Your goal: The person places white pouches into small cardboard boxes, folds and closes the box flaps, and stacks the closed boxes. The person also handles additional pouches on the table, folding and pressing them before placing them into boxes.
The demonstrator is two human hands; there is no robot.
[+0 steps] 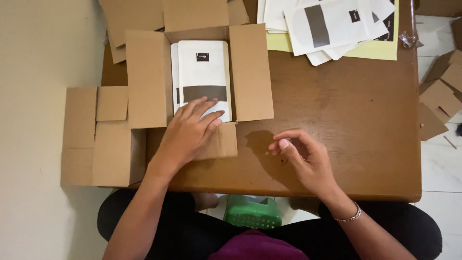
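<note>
An open cardboard box sits at the desk's left end with white pouches stacked inside. The left hand lies flat, fingers spread, on the pouches' near edge and the box's front flap, gripping nothing. Right of the box, the right hand hovers loosely curled, empty. More white pouches lie beyond it.

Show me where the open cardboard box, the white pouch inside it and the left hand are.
open cardboard box (250,72): head view, on its right flap.
white pouch (204,70): head view, on its white upper front.
left hand (190,132): head view, on the back of the hand.
</note>
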